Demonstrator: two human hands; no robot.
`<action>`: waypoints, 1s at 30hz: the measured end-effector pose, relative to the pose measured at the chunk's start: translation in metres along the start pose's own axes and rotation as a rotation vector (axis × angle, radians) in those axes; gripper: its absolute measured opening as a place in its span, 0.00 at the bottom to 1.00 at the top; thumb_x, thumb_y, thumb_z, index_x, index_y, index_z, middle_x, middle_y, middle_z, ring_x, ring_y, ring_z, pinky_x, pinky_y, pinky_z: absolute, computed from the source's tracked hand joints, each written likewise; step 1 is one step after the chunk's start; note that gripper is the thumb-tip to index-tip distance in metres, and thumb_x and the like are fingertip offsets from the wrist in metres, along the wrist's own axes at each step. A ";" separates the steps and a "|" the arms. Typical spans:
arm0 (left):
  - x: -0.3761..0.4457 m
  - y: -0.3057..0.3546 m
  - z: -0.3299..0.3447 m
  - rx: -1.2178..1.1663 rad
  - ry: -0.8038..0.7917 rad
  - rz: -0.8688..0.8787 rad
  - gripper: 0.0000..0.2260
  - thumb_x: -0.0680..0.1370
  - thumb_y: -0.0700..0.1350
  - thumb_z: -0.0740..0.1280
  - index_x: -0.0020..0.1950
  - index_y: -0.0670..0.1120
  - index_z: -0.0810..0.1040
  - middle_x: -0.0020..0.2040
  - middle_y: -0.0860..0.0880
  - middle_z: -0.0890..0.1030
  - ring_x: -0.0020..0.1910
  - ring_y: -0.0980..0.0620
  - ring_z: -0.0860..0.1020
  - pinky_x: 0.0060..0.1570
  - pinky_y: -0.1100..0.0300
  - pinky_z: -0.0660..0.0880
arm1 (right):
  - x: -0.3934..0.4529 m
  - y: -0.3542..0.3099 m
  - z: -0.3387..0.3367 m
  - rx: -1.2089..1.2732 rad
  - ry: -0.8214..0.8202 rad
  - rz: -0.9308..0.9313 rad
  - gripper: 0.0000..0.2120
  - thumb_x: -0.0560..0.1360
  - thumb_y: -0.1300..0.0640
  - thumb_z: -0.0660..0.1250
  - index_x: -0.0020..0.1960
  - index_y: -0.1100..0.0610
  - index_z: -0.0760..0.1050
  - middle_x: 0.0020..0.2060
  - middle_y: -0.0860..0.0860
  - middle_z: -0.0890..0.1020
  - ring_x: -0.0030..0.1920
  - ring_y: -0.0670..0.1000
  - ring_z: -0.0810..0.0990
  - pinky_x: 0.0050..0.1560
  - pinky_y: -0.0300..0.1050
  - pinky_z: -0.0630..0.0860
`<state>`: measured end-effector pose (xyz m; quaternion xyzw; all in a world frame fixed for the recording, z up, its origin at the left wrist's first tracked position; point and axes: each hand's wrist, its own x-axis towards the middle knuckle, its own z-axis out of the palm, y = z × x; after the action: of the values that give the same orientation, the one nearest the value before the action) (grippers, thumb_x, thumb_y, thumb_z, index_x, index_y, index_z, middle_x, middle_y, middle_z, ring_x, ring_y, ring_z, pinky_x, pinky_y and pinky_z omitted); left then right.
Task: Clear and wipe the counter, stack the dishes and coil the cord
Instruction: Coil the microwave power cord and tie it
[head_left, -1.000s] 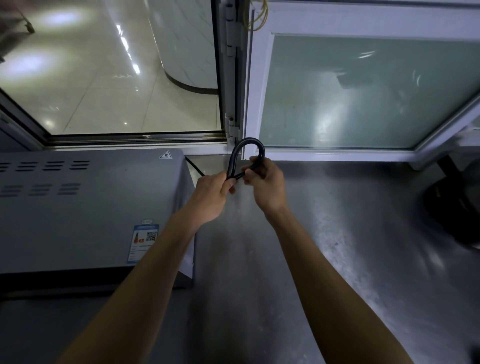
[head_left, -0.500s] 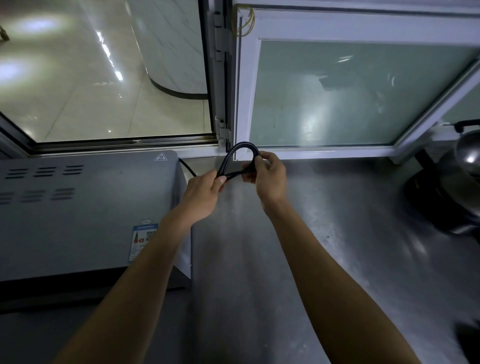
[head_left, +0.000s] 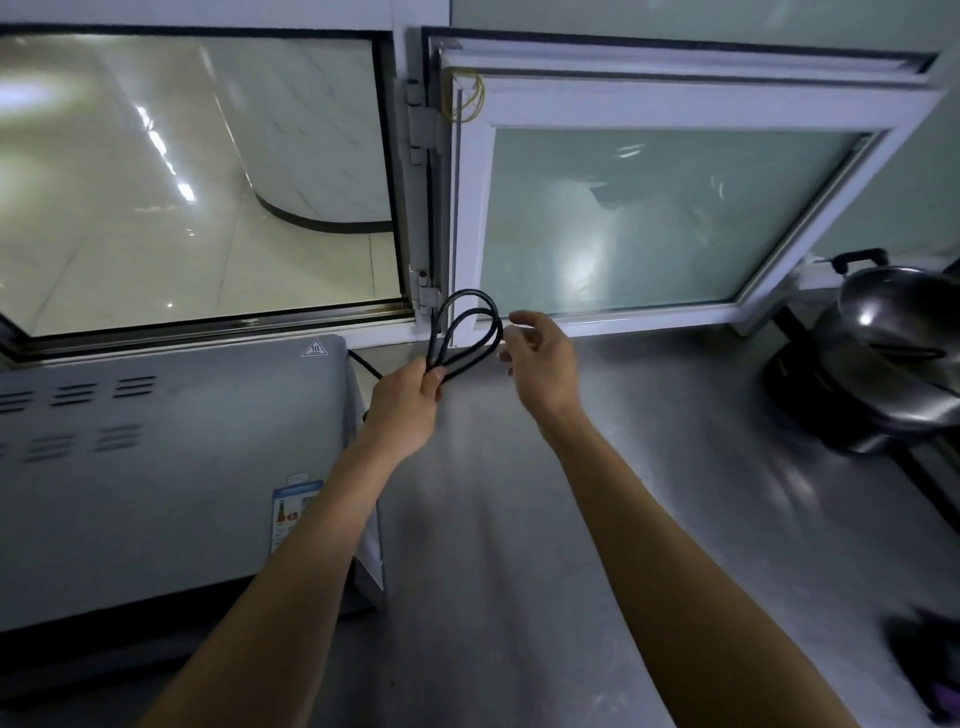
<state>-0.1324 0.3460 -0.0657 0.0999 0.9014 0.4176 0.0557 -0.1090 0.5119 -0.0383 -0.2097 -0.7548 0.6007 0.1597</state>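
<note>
Steel counter lay beneath my hands. My right hand had just let go, fingers loose, beside the cord; two loops now stood pinched in my left hand. Coiling was advancing.

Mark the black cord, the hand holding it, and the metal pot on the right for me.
black cord (head_left: 470, 312), head view, on the top of its inner loop.
left hand (head_left: 408, 402), head view, on the back of the hand.
metal pot (head_left: 883, 312), head view, on its shiny lid.
</note>
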 end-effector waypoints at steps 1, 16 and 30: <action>0.001 0.003 0.000 0.002 0.000 0.003 0.14 0.85 0.49 0.58 0.47 0.41 0.76 0.43 0.41 0.81 0.43 0.40 0.78 0.46 0.47 0.74 | 0.002 -0.003 -0.003 -0.009 -0.006 -0.012 0.10 0.79 0.55 0.63 0.59 0.52 0.78 0.43 0.50 0.84 0.40 0.47 0.83 0.48 0.52 0.81; 0.004 0.011 -0.016 -0.085 -0.046 -0.030 0.16 0.84 0.48 0.59 0.44 0.42 0.80 0.36 0.53 0.79 0.36 0.52 0.76 0.38 0.65 0.69 | 0.031 -0.027 0.002 -0.070 -0.129 -0.171 0.07 0.76 0.61 0.68 0.50 0.56 0.84 0.35 0.50 0.84 0.34 0.47 0.78 0.46 0.53 0.82; 0.009 -0.001 -0.015 0.033 -0.177 -0.052 0.16 0.85 0.51 0.57 0.45 0.46 0.80 0.44 0.46 0.83 0.45 0.42 0.80 0.51 0.45 0.76 | 0.028 -0.011 -0.008 -0.031 -0.170 -0.115 0.14 0.77 0.65 0.62 0.48 0.53 0.84 0.38 0.49 0.85 0.36 0.47 0.79 0.48 0.51 0.83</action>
<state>-0.1437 0.3361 -0.0569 0.1141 0.9020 0.3905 0.1442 -0.1305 0.5312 -0.0259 -0.1168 -0.7856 0.5944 0.1261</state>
